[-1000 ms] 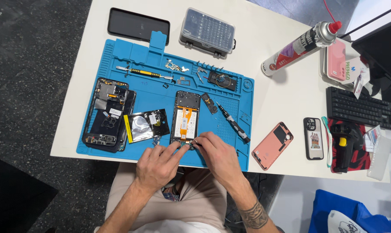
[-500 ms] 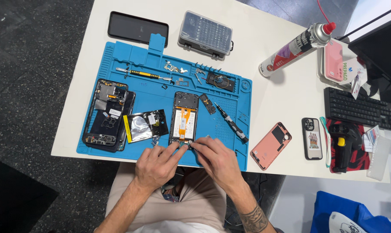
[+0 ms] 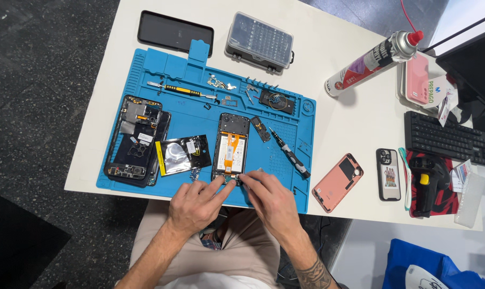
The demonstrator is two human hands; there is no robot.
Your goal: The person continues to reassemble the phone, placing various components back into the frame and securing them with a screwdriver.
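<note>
White desk (image 3: 355, 123) carries a blue silicone work mat (image 3: 173, 67) along its near edge. Both hands pinch at the near end of an opened black phone body (image 3: 231, 145), its long axis running away from them: left hand (image 3: 195, 206) and right hand (image 3: 272, 203) equally close.

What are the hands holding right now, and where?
Both hands, left hand and right hand, pinch the bottom edge of the opened phone on the blue mat; any small part between the fingertips cannot be told.

Mat (image 3: 173, 69) on tabletop (image 3: 349, 123). Opened phone (image 3: 230, 147) at mat centre; foil pouch (image 3: 182, 154) and back frame (image 3: 134, 140) to its left, screwdriver (image 3: 289, 152) to its right. Bit case (image 3: 259, 42) behind mat. Spray can (image 3: 372, 63), keyboard (image 3: 449, 139) off mat, right. Both hands (image 3: 197, 206) (image 3: 272, 200) at phone's near edge.
</note>
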